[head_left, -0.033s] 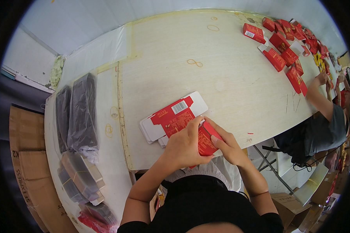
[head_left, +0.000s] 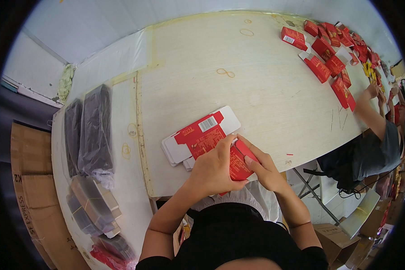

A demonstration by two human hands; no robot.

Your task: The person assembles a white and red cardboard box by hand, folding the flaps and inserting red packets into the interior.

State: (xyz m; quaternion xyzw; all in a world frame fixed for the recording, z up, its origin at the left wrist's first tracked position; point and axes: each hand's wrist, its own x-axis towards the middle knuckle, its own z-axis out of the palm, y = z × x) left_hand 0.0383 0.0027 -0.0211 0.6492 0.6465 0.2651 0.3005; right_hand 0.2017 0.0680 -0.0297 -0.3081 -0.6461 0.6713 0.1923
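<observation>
A small red carton (head_left: 240,163) is held between both hands at the near edge of the table. My left hand (head_left: 213,167) grips its left side, the fingers partly hidden behind it. My right hand (head_left: 264,168) closes round its right side, with the thumb pressed on the face. Just beyond my left hand lies a stack of flattened red and white cartons (head_left: 198,133), the top one showing a barcode and white end flaps. My left hand covers the near part of this stack.
Several folded red cartons (head_left: 320,67) lie at the far right. Beside them a co-worker's arm (head_left: 372,112) reaches over the table. Dark plastic-wrapped bundles (head_left: 94,130) and clear plastic trays (head_left: 92,200) lie on the left. Rubber bands (head_left: 225,73) are scattered on the tabletop (head_left: 184,81).
</observation>
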